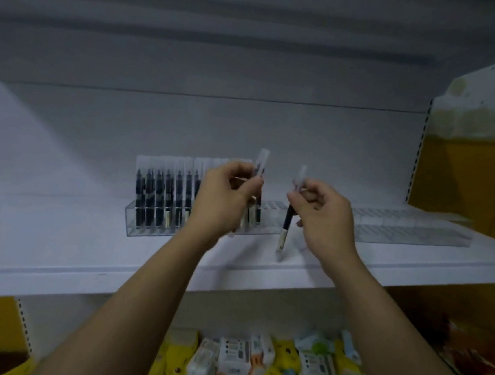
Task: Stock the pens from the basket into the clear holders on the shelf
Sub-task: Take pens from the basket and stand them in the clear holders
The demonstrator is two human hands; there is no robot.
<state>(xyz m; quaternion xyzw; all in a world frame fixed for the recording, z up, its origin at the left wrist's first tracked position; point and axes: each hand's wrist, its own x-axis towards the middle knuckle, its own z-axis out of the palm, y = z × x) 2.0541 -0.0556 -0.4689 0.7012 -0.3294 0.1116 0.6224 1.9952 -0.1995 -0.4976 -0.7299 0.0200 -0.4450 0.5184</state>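
A long clear holder (134, 221) stands on the white shelf (53, 247), its left slots filled with several black pens in clear sleeves (160, 197). My left hand (224, 197) pinches a sleeved black pen (260, 170) upright over the holder's middle slots. To the right, my right hand (325, 213) pinches another sleeved black pen (287, 224), which hangs tilted in front of the holder, its lower end just above the shelf. A second clear holder (411, 230) lies further right, with no pens seen in it. The basket is out of view.
Yellow side panels (467, 184) close in the shelf bay on the right and left. Below the shelf lies a heap of small packaged goods (253, 366), white and yellow. The back wall is plain white.
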